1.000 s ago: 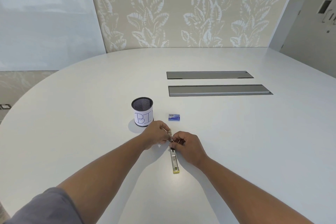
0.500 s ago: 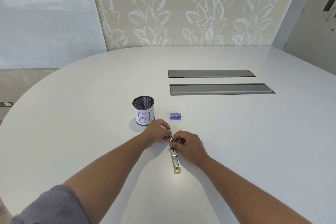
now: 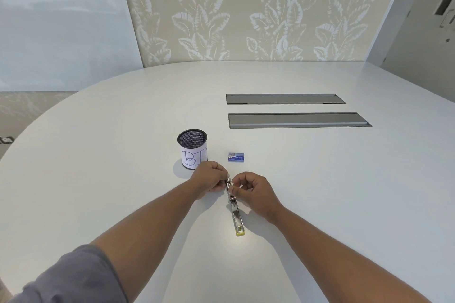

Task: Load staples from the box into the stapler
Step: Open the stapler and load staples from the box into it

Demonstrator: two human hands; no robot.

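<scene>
A metal stapler [image 3: 236,214] lies flipped open on the white table, its yellow tip pointing toward me. My left hand [image 3: 209,178] grips the far half of the stapler from the left. My right hand [image 3: 253,192] pinches at the hinge area from the right, fingers curled; whether staples are between them is hidden. A small blue staple box [image 3: 235,156] lies shut on the table just beyond my hands, not touched.
A black mesh cup [image 3: 192,148] with a white paper label stands left of the staple box, close to my left hand. Two grey cable hatches [image 3: 299,120] are set in the table [image 3: 98,179] farther back right.
Both hands stay at the stapler's hinge. My right fingers have loosened and lifted slightly off it. The view has shifted a little.
</scene>
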